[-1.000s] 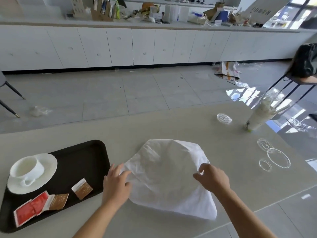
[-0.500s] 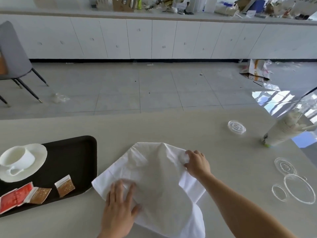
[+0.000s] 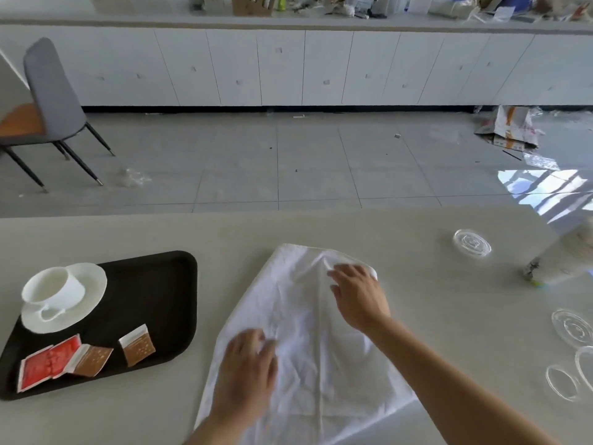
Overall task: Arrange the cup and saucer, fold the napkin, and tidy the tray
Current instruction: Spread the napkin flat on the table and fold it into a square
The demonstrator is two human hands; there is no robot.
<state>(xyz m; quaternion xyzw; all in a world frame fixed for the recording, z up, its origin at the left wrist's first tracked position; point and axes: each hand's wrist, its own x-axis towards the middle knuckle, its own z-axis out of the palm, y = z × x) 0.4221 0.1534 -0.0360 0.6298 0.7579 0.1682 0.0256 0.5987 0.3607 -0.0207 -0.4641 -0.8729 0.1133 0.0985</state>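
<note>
A white napkin (image 3: pixel 305 319) lies spread and creased on the beige table, just right of a black tray (image 3: pixel 154 293). My left hand (image 3: pixel 247 370) rests flat on the napkin's near left part, fingers straight. My right hand (image 3: pixel 359 293) lies on its far right part, fingers extended over the cloth near the top edge. On the tray's left end a white cup (image 3: pixel 53 289) stands on a white saucer (image 3: pixel 90 284). Red packets (image 3: pixel 48 361) and two brown sachets (image 3: pixel 138 345) lie on the tray's near side.
Several clear plastic lids (image 3: pixel 471 243) lie on the table's right side, more of the lids (image 3: pixel 571 326) near the right edge. A blurred wrapped stack of cups (image 3: pixel 558 261) lies at far right. A grey chair (image 3: pixel 48 101) stands on the floor beyond the table.
The right hand has carried the napkin's right side over to the left and now lies flat on it. The left hand slid up the cloth. The view tilted and shifted.
</note>
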